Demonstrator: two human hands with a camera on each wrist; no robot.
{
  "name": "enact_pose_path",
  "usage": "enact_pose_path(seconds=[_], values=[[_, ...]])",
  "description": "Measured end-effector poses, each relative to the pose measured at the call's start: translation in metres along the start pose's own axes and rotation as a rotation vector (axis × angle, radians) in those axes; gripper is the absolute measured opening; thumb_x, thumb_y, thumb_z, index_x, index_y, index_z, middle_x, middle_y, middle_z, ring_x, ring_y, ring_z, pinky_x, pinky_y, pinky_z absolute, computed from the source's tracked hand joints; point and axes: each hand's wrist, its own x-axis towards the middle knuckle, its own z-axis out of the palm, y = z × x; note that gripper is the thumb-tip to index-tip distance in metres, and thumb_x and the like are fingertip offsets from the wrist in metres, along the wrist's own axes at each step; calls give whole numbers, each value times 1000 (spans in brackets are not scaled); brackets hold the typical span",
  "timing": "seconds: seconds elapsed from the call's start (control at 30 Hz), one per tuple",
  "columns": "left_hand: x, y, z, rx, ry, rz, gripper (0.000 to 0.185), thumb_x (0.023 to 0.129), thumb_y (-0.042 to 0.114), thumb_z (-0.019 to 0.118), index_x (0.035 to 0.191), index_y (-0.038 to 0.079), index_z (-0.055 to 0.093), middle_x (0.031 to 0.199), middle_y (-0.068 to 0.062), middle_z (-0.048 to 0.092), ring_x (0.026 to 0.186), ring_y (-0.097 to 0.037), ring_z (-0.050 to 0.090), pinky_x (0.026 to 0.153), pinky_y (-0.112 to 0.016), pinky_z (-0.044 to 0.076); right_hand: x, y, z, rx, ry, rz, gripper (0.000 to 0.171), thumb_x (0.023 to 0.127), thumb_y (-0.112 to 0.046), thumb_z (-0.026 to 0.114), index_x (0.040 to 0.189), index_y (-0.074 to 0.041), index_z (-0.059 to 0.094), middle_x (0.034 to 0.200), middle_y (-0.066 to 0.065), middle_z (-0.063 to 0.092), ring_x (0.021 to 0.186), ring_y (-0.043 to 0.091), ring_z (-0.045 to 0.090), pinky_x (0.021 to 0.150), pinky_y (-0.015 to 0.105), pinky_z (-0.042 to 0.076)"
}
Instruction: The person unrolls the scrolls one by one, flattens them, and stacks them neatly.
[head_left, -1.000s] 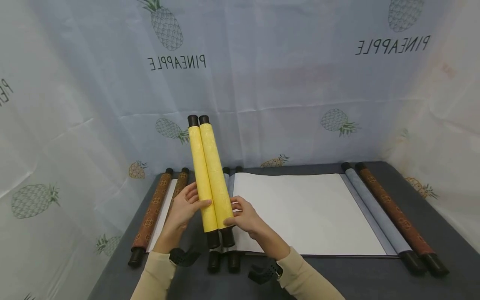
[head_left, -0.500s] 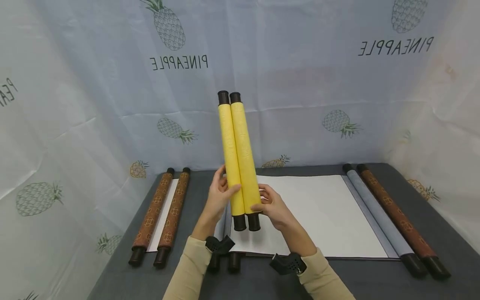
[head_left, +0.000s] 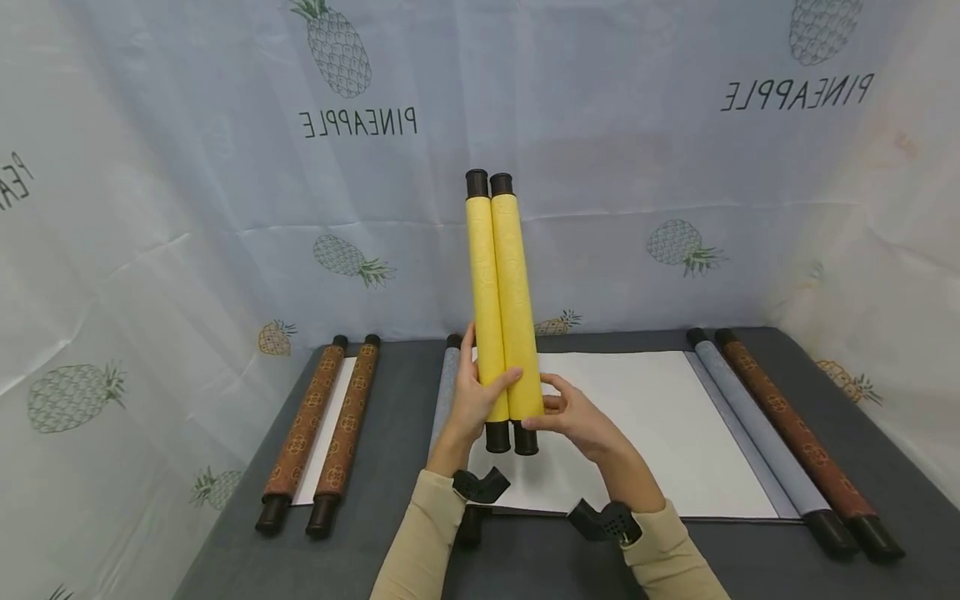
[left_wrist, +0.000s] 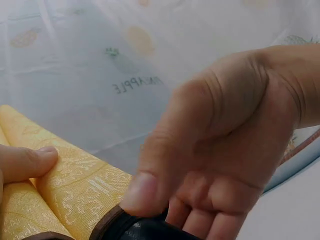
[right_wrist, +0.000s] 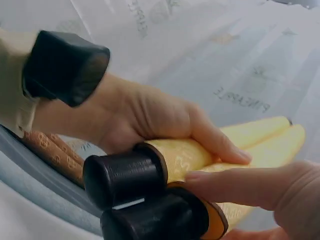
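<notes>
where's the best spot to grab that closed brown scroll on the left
Probably mid-length on the brown scroll, coming from above: its two rolls lie flat, side by side on the table, so fingers can wrap both at the balance point.

Yellow rolled scroll (head_left: 504, 308) in matt brocade-like cloth with a faint embossed pattern, capped by smooth, slightly glossy dark knobs (right_wrist: 125, 177). Matt white paper sheet (head_left: 660, 417) edged in dull grey-blue fabric. Brown patterned cloth rolls (head_left: 322, 425), woven-looking. Dark grey matt surface (head_left: 750, 558). Thin, creased pale cloth backdrop (head_left: 187, 167) with printed pineapples.
</notes>
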Motion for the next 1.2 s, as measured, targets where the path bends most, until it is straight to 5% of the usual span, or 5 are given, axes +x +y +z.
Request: enact_pose_path(seconds=[0.2, 0.7, 0.87, 1.07, 1.2], values=[[-1, 2, -2, 10, -9, 32, 96, 85, 5, 69, 154, 33, 9, 127, -26, 55, 101, -19, 66, 85, -38, 57, 1, 5, 2, -75, -123, -7, 77, 83, -4, 70, 144, 10, 25, 115, 34, 64, 87, 15, 67, 81, 32, 52], [-3, -2, 0, 21, -18, 76, 98, 83, 7, 73, 154, 31, 10, 129, -24, 54, 101, -17, 62, 85, -33, 55, 2, 2, 10, -227, 65, -15, 64, 80, -20, 78, 131, 5, 49, 115, 24, 66, 93, 19, 66, 79, 32, 55], [-3, -5, 5, 44, -37, 90, 98, 83, 5, 73, 154, 31, 11, 126, -27, 56, 98, -18, 63, 79, -30, 57, 2, -2, 8, -150, 171, -44, 64, 86, -24, 72, 137, 1, 43, 127, 25, 60, 109, 30, 66, 92, 40, 55], [-6, -5, 15, 25, -49, 54, 98, 83, 8, 73, 154, 34, 11, 123, -27, 57, 95, -16, 64, 77, -29, 57, 2, -2, 7, -67, 265, -63, 59, 81, -14, 77, 129, 2, 46, 121, 28, 64, 98, 22, 72, 82, 31, 59], [-7, -7, 18, 40, -5, 23, 88, 82, 11, 75, 151, 17, 20, 121, -28, 58, 89, -12, 63, 76, -25, 56, 3, 0, 6, -51, 282, -102, 55, 80, -11, 78, 124, 4, 49, 115, 29, 65, 92, 19, 73, 79, 29, 59]])
